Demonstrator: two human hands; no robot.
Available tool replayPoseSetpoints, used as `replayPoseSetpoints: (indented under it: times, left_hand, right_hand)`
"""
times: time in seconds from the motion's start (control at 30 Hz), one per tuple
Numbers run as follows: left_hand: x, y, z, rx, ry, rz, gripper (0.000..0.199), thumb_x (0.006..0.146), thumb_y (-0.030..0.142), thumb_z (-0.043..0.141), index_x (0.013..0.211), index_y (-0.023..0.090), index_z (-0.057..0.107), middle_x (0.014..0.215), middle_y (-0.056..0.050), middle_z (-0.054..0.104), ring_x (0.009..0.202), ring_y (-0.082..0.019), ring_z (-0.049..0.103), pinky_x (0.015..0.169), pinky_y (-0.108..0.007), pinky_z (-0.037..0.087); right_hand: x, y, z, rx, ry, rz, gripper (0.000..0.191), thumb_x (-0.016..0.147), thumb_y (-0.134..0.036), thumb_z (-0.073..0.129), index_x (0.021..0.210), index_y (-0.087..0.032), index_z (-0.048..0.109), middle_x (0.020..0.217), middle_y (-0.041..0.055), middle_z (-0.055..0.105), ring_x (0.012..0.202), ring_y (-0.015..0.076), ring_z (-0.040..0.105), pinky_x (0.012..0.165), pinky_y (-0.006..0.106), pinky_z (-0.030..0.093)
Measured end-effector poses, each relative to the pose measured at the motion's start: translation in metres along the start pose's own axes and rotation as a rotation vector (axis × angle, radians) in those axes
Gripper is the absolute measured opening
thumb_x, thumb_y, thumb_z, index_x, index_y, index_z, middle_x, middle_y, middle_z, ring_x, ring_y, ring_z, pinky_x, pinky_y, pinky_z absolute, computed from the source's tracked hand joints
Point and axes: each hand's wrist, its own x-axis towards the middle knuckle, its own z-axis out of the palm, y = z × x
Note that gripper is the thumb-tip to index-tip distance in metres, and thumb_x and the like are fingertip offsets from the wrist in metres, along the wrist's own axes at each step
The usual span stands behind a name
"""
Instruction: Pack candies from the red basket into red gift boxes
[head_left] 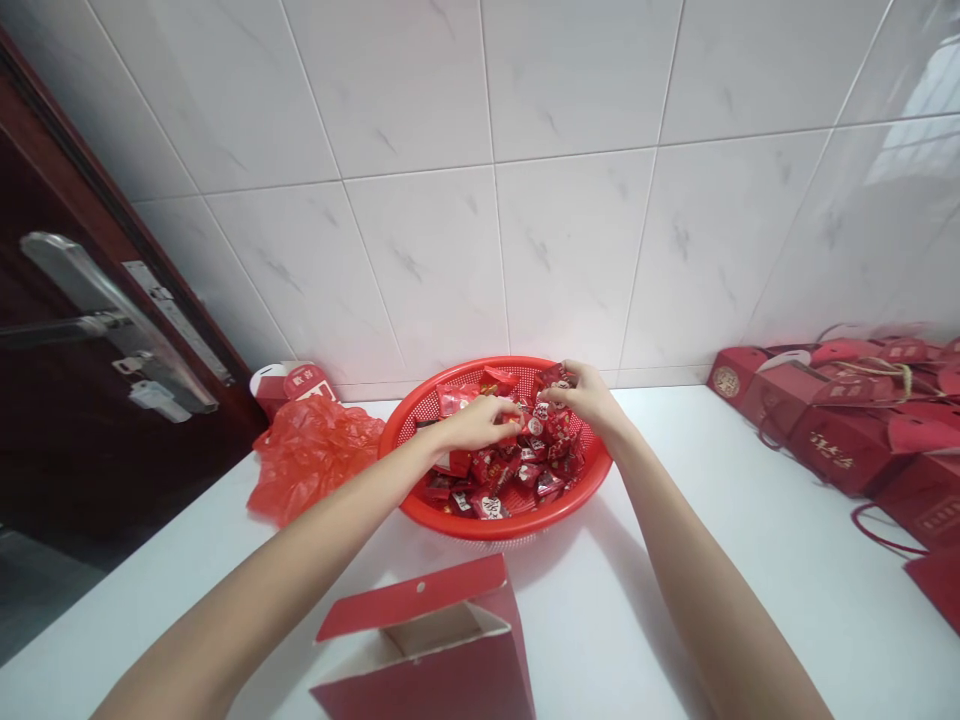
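A round red plastic basket (510, 527) holds many small candies in red wrappers (491, 465). Over its left half, my left hand (484, 422) has its fingers bent together at the candies; what they grip is too small to name. My right hand (589, 398) reaches over the basket's back right rim, fingers curled on a dark red wrapped candy (553, 378). Nearer to me, below the basket, a red cardboard box (450, 670) stands with its top open and its flap raised.
A crumpled red plastic bag (315, 455) lies left of the basket, with a small red box (289, 385) behind it. Several red gift boxes (847, 430) with cords fill the right side. A tiled wall (420, 270) rises behind the white table (652, 600); a door handle (120, 320) is at left.
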Motion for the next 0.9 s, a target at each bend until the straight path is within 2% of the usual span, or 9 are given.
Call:
replayPoseSetpoints:
  times: [0.17,0.3,0.4,0.5,0.6,0.67,0.73,0.8,0.9]
  left_hand:
    - [0.002,-0.002,-0.002,-0.172,0.107,-0.031,0.042,0.091,0.045,0.046,0.106,0.015,0.070,0.103,-0.007,0.073,0.091,-0.021,0.064,0.082,-0.030,0.047]
    - [0.005,-0.002,-0.002,-0.261,0.134,-0.076,0.040,0.091,0.039,0.041,0.103,0.017,0.072,0.118,-0.005,0.072,0.112,-0.023,0.062,0.099,-0.031,0.044]
    - [0.005,-0.002,-0.002,-0.211,0.113,-0.124,0.039,0.087,0.028,0.042,0.110,0.018,0.071,0.116,-0.005,0.072,0.103,-0.022,0.065,0.093,-0.032,0.048]
    - [0.003,-0.003,-0.002,-0.139,0.121,-0.139,0.046,0.087,0.028,0.046,0.129,0.017,0.063,0.120,-0.008,0.070,0.094,-0.022,0.067,0.088,-0.034,0.052]
    - [-0.001,-0.003,-0.002,0.016,0.186,-0.088,0.057,0.087,0.030,0.056,0.142,0.016,0.051,0.135,-0.014,0.060,0.110,-0.027,0.063,0.099,-0.041,0.048]
    - [-0.002,-0.001,-0.002,0.129,0.200,-0.023,0.057,0.085,0.022,0.058,0.141,0.016,0.053,0.134,-0.016,0.057,0.117,-0.029,0.058,0.104,-0.043,0.045]
    - [-0.003,0.003,0.000,0.177,0.151,0.054,0.051,0.080,0.013,0.060,0.131,0.019,0.063,0.125,-0.012,0.059,0.117,-0.027,0.058,0.104,-0.039,0.045]
    - [-0.003,0.009,0.005,0.216,0.033,0.147,0.049,0.075,0.008,0.063,0.121,0.024,0.071,0.118,-0.008,0.061,0.113,-0.025,0.059,0.101,-0.034,0.047]
    - [-0.002,0.015,0.014,0.315,-0.139,0.234,0.044,0.078,0.012,0.066,0.118,0.028,0.073,0.113,-0.008,0.064,0.105,-0.024,0.063,0.091,-0.032,0.050]
  right_hand:
    - [-0.004,-0.003,0.000,0.000,-0.024,0.017,0.018,0.061,-0.015,0.068,0.078,-0.017,0.064,0.068,-0.0011,0.066,0.061,0.0137,0.060,0.057,0.025,0.048]
    - [-0.005,-0.003,-0.001,-0.022,-0.042,0.017,0.015,0.063,-0.016,0.067,0.078,-0.017,0.064,0.068,-0.0006,0.067,0.060,0.0131,0.059,0.058,0.025,0.047]
    - [-0.003,-0.003,-0.001,-0.001,-0.062,0.022,0.017,0.065,-0.014,0.062,0.082,-0.016,0.063,0.069,-0.0001,0.068,0.059,0.0130,0.060,0.057,0.025,0.046]
    - [-0.003,-0.003,-0.001,0.038,-0.087,0.033,0.024,0.065,-0.009,0.055,0.087,-0.017,0.062,0.071,-0.0004,0.070,0.061,0.0131,0.063,0.061,0.025,0.048]
    - [-0.003,-0.003,-0.001,0.057,-0.099,0.044,0.025,0.065,-0.006,0.053,0.087,-0.017,0.061,0.070,-0.0010,0.070,0.062,0.0129,0.064,0.063,0.025,0.049]
    - [-0.004,-0.004,-0.001,0.071,-0.095,0.050,0.025,0.065,-0.006,0.054,0.086,-0.017,0.061,0.070,-0.0008,0.070,0.062,0.0131,0.064,0.063,0.025,0.050]
    - [-0.004,-0.004,-0.001,0.078,-0.089,0.050,0.025,0.064,-0.006,0.054,0.085,-0.017,0.061,0.071,-0.0006,0.070,0.062,0.0132,0.064,0.062,0.025,0.050]
    - [-0.003,-0.004,-0.001,0.074,-0.082,0.049,0.025,0.063,-0.006,0.053,0.084,-0.017,0.061,0.071,-0.0007,0.070,0.062,0.0133,0.064,0.062,0.025,0.050]
    - [-0.003,-0.002,-0.001,0.056,-0.076,0.048,0.024,0.063,-0.007,0.054,0.084,-0.017,0.061,0.072,-0.0003,0.071,0.063,0.0134,0.064,0.062,0.025,0.050]
